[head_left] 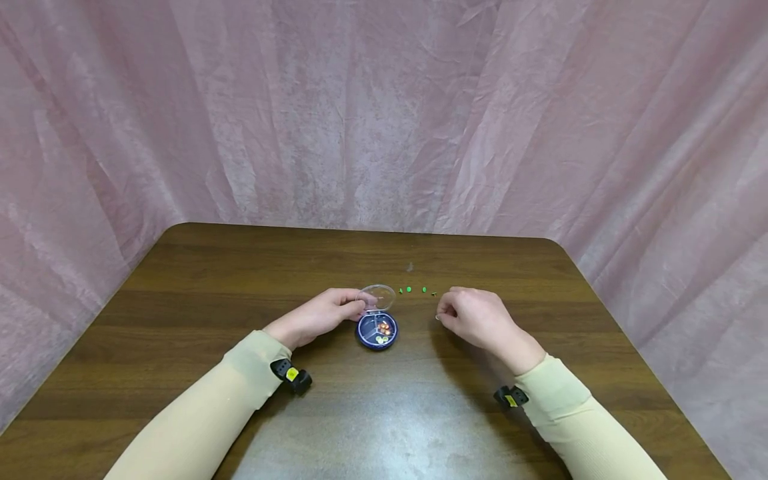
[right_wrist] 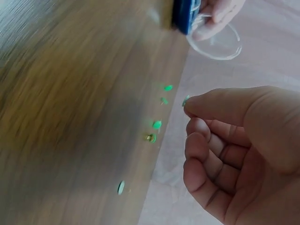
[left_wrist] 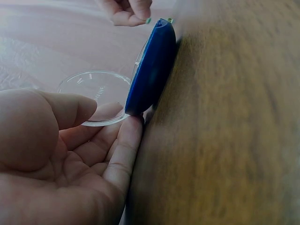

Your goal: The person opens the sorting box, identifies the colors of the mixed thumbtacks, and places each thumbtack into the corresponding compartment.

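Observation:
A round blue case (head_left: pixel 377 347) with a hinged clear lid (head_left: pixel 381 289) stands on the table, lid raised. Divided into compartments, it contains several copper-coloured pieces (head_left: pixel 383 328) and a few pale ones (head_left: pixel 381 340). My left hand (head_left: pixel 324 313) holds the lid, its thumb on one side and fingers behind; a fingertip touches the blue base (left_wrist: pixel 152 70) in the left wrist view. To the right of the case, my right hand (head_left: pixel 480 317) pinches a small green thumbtack (right_wrist: pixel 185 101) between thumb and index finger, mostly covered by the fingertips. The other fingers are curled.
Several green thumbtacks (head_left: pixel 409 289) lie in a loose row beyond the case and right hand; one (right_wrist: pixel 150 138) shows a gold pin. Nearer the right hand lies a pale green disc (right_wrist: pixel 121 187). A pink curtain (head_left: pixel 360 120) hangs behind the wooden table (head_left: pixel 240 260).

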Available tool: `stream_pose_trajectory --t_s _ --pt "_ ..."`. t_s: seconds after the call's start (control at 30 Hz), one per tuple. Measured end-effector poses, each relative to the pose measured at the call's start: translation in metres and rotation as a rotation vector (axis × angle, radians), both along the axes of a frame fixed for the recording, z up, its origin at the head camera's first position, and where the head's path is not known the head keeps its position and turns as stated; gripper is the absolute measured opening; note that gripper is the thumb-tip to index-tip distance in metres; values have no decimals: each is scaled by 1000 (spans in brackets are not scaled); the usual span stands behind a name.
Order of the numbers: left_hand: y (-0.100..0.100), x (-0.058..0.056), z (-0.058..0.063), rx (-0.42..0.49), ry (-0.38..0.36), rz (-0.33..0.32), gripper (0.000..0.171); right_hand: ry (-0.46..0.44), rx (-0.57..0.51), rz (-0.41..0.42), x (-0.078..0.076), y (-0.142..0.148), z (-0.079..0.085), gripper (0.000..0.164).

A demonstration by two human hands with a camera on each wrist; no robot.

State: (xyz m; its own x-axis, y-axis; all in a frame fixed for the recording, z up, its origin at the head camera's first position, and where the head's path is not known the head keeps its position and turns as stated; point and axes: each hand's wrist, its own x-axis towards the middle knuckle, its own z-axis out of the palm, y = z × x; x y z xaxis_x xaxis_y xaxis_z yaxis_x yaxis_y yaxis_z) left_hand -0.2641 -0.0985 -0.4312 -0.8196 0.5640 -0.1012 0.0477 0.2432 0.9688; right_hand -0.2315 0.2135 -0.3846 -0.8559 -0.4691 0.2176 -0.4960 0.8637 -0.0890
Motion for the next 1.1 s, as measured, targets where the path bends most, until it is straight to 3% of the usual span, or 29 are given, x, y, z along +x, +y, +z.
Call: stream_pose_trajectory --t_s 0.37,0.77,0.93,1.1 --pt "0 0 -1 -8 -12 9 35 -193 -286 -8 -1 -22 14 8" --pt "0 -1 -1 8 -18 9 35 -630 -820 49 2 -38 22 22" --pt "0 -1 -1 8 -12 5 37 -727 -1019 130 2 -45 25 28" --pt "0 -1 -1 -4 -5 8 37 -867 -1226 246 5 -51 29 20"
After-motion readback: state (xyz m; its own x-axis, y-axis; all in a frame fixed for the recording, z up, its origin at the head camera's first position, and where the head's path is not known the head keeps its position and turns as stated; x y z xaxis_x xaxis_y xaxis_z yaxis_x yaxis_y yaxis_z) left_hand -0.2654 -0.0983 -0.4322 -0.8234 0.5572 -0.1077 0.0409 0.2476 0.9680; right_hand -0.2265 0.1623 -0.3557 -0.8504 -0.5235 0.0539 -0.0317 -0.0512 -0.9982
